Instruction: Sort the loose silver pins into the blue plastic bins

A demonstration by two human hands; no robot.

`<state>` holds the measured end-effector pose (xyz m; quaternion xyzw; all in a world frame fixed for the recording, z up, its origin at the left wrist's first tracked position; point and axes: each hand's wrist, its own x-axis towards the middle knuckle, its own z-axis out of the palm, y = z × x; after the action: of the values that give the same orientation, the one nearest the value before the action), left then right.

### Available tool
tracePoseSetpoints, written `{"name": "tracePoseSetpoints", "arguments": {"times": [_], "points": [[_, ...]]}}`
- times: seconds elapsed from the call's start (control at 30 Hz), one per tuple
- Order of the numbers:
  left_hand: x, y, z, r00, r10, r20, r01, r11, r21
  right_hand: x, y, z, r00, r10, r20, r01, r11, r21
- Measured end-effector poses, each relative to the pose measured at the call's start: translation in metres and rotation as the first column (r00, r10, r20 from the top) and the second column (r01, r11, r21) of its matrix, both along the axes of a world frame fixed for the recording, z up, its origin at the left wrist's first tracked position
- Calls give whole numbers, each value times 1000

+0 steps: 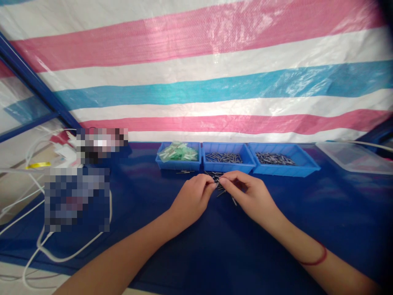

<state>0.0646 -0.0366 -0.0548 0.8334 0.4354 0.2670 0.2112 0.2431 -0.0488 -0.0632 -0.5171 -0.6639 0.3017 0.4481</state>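
My left hand (196,192) and my right hand (250,194) meet over the blue table, thumbs and index fingers pinched close together. What each pinch holds is too small to make out. Thin dark metal pins (220,189) lie loosely on the table beneath and between the fingertips. Just behind stand three blue bins: the left bin (179,166) holds small green-and-clear packets (179,152), while the middle bin (229,166) and the right bin (285,170) hold many metal pins. A few more pins (185,172) lie before the left bin.
White cables (58,259) loop over the table's left side, near blurred-out items. A translucent plastic lid or tray (353,162) lies at the back right. Behind the table hangs a striped plastic sheet (196,94). Blue metal frame bars (27,53) stand at the left.
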Motion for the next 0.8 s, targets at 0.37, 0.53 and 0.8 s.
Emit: {"name": "tracePoseSetpoints", "arguments": {"times": [0.37, 0.53, 0.8], "points": [[5, -6, -1, 972, -30, 234, 60, 991, -120, -3, -3, -2, 985, 10, -173, -20, 998, -60], [6, -5, -3, 964, -16, 264, 65, 982, -178, -5, -7, 1, 989, 41, -139, -44, 999, -19], [3, -3, 4, 940, 17, 341, 29, 991, -128, -1, -7, 6, 989, 74, -129, -73, 997, 15]]}}
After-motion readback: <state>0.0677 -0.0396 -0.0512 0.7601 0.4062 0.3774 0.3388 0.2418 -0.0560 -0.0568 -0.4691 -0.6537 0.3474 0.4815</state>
